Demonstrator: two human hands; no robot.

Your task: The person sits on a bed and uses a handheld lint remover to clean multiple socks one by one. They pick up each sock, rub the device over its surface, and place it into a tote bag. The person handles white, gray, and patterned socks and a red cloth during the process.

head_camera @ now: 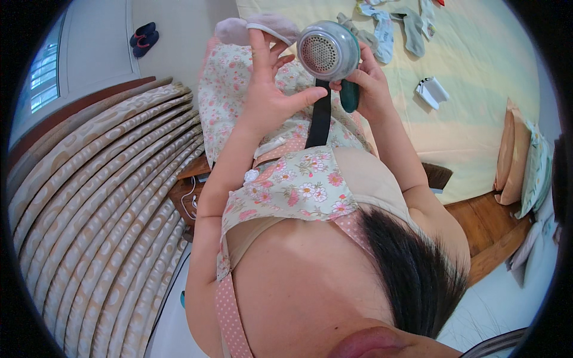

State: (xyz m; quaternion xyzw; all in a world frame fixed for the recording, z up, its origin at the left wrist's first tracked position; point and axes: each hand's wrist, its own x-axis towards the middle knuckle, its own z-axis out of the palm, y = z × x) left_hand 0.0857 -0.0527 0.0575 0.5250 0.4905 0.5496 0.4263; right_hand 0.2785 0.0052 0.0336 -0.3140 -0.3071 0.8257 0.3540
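A pale mauve sock (273, 24) is fitted over fingers of my left hand (273, 85), its light-edged opening at the finger bases. The left thumb stays outside and points right, toward the shaver. In my right hand (371, 85) is a fabric shaver (324, 51) with a round perforated metal head, a clear guard and a dark green handle. Its perforated face is turned up toward me. The sock's edge lies close beside the shaver's head; whether they touch, I cannot tell. A black strap (320, 118) runs down below the shaver, over the floral apron (286, 188).
Several socks (385, 36) lie on the pale yellow bedsheet (470, 143). A white plastic item (433, 92) rests nearer the right arm, and a brown bristled brush (438, 176) is by the elbow. Patterned curtains (103, 179) hang at left; dark slippers (144, 39) are on the floor.
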